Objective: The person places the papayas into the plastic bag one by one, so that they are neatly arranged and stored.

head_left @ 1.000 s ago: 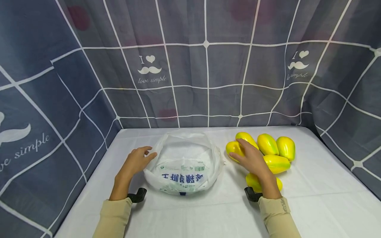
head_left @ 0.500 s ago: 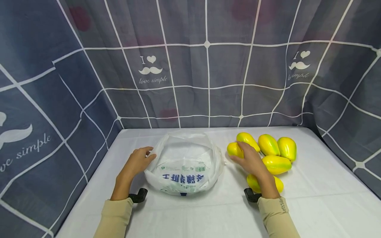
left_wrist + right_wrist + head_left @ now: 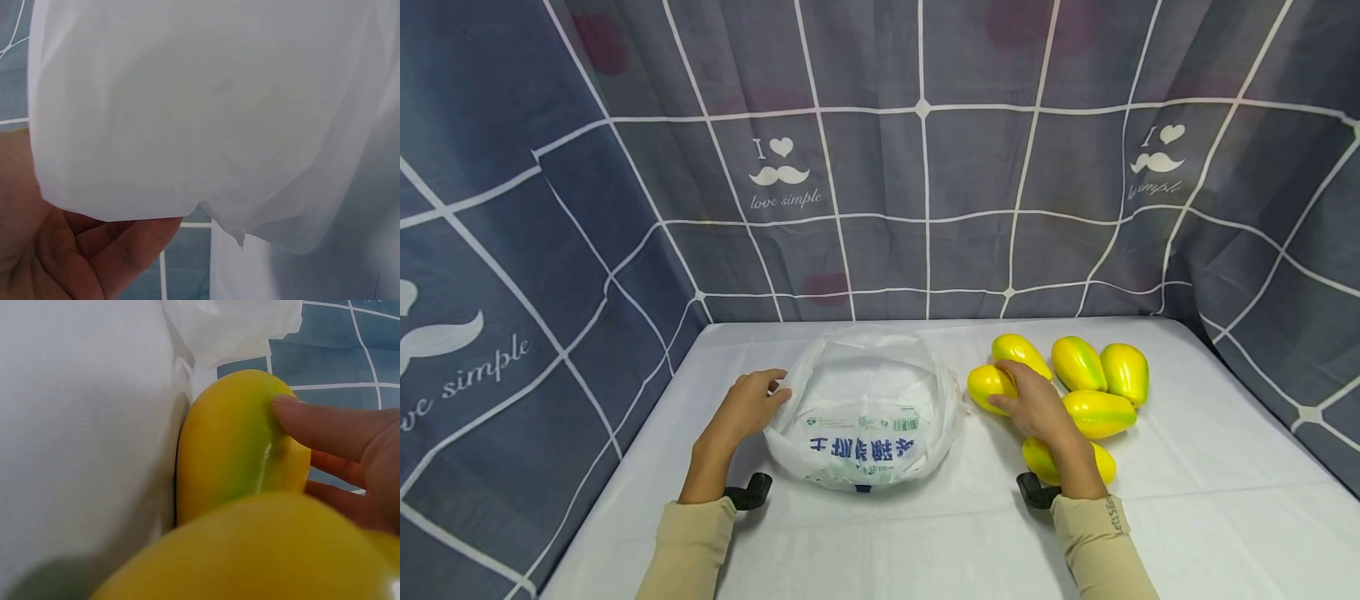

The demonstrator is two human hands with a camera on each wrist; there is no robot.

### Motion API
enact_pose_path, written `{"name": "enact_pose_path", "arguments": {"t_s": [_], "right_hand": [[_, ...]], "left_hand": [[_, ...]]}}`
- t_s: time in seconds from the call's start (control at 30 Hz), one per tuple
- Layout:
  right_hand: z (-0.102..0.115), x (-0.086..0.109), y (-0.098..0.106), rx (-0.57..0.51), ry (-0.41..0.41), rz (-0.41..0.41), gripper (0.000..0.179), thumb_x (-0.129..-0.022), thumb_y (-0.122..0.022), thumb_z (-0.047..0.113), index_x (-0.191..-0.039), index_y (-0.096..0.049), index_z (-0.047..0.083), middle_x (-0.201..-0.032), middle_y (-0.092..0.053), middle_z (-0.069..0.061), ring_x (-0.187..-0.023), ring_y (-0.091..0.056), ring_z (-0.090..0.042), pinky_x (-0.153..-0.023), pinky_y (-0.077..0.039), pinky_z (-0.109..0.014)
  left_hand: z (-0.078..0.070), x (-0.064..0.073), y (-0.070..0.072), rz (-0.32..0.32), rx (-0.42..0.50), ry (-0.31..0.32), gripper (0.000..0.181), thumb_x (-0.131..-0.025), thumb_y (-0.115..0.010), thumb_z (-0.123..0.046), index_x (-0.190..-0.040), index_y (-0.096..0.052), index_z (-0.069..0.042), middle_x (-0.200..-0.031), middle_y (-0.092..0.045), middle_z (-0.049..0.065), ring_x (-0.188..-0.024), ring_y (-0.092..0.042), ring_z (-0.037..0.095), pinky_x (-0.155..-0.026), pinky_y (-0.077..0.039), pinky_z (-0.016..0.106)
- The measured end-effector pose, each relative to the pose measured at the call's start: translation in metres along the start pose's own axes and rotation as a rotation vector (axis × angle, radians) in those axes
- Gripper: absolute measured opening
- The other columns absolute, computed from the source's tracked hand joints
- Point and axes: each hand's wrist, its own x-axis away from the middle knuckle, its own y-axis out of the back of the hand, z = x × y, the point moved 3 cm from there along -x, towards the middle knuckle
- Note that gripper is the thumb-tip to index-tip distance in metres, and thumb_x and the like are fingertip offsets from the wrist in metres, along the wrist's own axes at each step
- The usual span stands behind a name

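My right hand [image 3: 1037,404] grips a glossy yellow-green mango [image 3: 989,387] at the left of the mango group. In the right wrist view the thumb [image 3: 312,419] lies on that mango [image 3: 231,440], with the other fingers partly hidden behind it. My left hand [image 3: 748,406] is at the left rim of a white plastic bag [image 3: 861,468], thumb at its edge and fingers loosely bent. The bag stands wide-mouthed, with blue lettering on its near side. In the left wrist view the bag [image 3: 187,125] covers most of that hand, fingers [image 3: 134,256] showing below its edge.
Several more mangoes lie right of the bag, among them one behind [image 3: 1019,353], one to the right [image 3: 1101,414] and one under the right forearm [image 3: 1039,460]. A white cloth [image 3: 880,550] covers the table. Grey checked curtains [image 3: 970,258] enclose its back and sides.
My right hand has closed on the left mango, which has shifted slightly left and toward me in the last half second. The left hand and bag stay put.
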Motion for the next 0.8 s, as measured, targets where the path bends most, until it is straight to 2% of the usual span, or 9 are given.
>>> {"name": "enact_pose_path", "arguments": {"t_s": [0.33, 0.8], "right_hand": [[-0.0010, 0.0016, -0.0018, 0.011, -0.025, 0.022, 0.069, -0.090, -0.071, 0.013, -0.148, -0.037, -0.003, -0.144, -0.045, -0.027, -0.129, -0.042, -0.047, -0.106, -0.030, -0.059], [-0.0010, 0.0019, -0.0020, 0.014, 0.015, 0.016, 0.065, -0.087, -0.073, 0.010, -0.143, -0.043, -0.004, -0.137, -0.051, -0.028, -0.122, -0.048, -0.046, -0.103, -0.033, -0.060]], "left_hand": [[-0.0008, -0.0001, 0.0006, -0.004, 0.007, 0.008, 0.041, -0.098, -0.057, -0.013, -0.134, -0.055, 0.007, -0.115, -0.064, 0.027, -0.106, -0.059, 0.042, -0.089, -0.047, 0.054], [-0.0004, 0.0005, 0.0003, -0.013, 0.019, -0.006, 0.038, -0.098, -0.054, -0.010, -0.133, -0.057, 0.006, -0.111, -0.065, 0.026, -0.100, -0.062, 0.040, -0.085, -0.049, 0.053]]}}
